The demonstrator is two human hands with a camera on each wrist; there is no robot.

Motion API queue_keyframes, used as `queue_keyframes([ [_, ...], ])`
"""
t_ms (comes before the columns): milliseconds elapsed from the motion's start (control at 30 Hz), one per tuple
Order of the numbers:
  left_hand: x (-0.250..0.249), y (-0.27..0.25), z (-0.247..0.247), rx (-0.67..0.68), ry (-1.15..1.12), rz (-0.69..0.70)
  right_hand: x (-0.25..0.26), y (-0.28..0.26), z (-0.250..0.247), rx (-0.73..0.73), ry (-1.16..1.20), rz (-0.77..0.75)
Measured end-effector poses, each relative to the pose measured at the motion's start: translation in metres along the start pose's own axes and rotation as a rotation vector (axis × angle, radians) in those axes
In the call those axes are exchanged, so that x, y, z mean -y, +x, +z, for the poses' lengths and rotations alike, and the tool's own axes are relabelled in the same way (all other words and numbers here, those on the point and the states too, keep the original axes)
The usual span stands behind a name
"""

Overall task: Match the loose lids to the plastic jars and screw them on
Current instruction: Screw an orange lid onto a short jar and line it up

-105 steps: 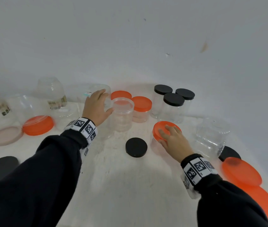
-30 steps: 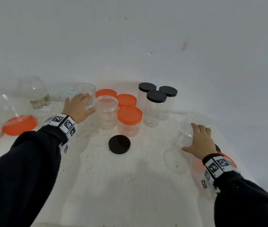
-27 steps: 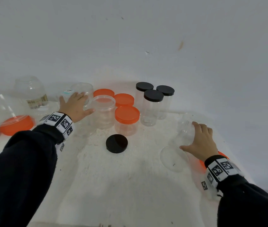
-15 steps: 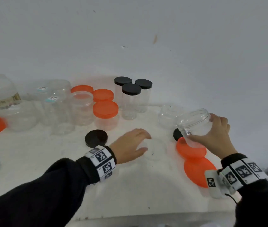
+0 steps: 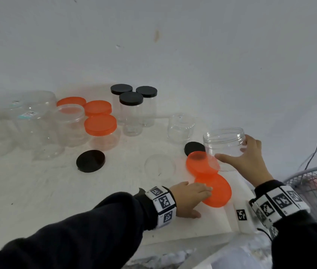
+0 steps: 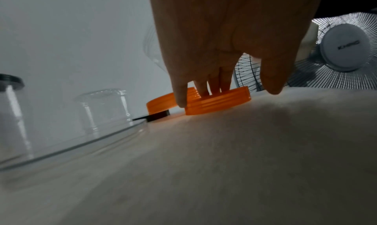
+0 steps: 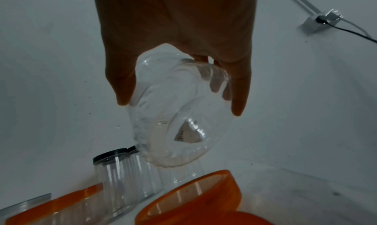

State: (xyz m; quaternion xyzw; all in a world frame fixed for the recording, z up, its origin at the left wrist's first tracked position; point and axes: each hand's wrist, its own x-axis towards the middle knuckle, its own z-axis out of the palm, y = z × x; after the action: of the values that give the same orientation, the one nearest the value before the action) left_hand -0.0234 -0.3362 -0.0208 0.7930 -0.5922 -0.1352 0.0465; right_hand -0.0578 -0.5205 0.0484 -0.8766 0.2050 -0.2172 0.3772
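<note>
Right hand point(image 5: 247, 162) grips the wide clear jar point(image 5: 224, 141) around its wall, thumb on the near side, fingers on the far side, mouth up in the head view. The jar looks lifted or tipped; right wrist view shows its base angled toward the camera. Whether it touches the tabletop point(image 5: 56, 191) I can't tell.

Left hand point(image 5: 189, 197) is on the near orange lid point(image 5: 216, 189) at the front right corner of the tabletop. Left wrist view: fingertips point(image 6: 214, 89) rest on its top and ribbed rim, thumb down on the tabletop beside it, so it is touching but not clearly gripping yet.

Second orange lid point(image 5: 200, 164) overlaps the far edge of the first and rests partly on a black lid point(image 5: 193, 148); it sits just left of the jar.

Key relation: jar mouth is above and beyond the near lid, to its right. Left hand is the nearer one to both orange lids. My read: next move is lifting the near lid up to the jar mouth, flat side up, for a size check.

Risk: dragging it disturbs the overlapping lid.

Rear rows hold jars already capped in orange point(image 5: 100, 124) and black point(image 5: 131, 98); another black lid point(image 5: 90, 161) and a clear lid point(image 5: 159, 167) lie loose mid-tabletop.
</note>
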Motion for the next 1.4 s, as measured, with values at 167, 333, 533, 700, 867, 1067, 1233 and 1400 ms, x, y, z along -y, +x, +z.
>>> queue_keyframes([
  [167, 0.021, -0.031, -0.009, -0.021, 0.007, -0.015, 0.005, -0.001, 0.008, 0.034, 0.073, -0.004],
  [333, 0.037, -0.076, -0.012, -0.028, 0.091, -0.125, 0.018, -0.005, 0.026, 0.107, 0.118, -0.043],
  [533, 0.051, -0.125, -0.009, -0.024, 0.122, -0.241, 0.045, -0.01, 0.057, 0.226, 0.184, -0.088],
  [700, 0.069, -0.153, -0.004, -0.03, 0.045, -0.316, 0.065, -0.019, 0.084, 0.335, 0.238, -0.092],
  [867, 0.075, -0.177, 0.001, -0.03, -0.049, -0.412, 0.084, -0.033, 0.112, 0.463, 0.249, -0.125],
  [1067, 0.087, -0.216, -0.001, -0.033, -0.057, -0.539, 0.11, -0.051, 0.149, 0.542, 0.265, -0.13],
  [1233, 0.112, -0.27, 0.0, -0.151, -0.157, -0.694, 0.132, -0.069, 0.181, 0.625, 0.284, -0.132],
  [1400, 0.132, -0.324, -0.006, -0.368, -0.294, -0.889, 0.157, -0.093, 0.215, 0.705, 0.3, -0.127],
])
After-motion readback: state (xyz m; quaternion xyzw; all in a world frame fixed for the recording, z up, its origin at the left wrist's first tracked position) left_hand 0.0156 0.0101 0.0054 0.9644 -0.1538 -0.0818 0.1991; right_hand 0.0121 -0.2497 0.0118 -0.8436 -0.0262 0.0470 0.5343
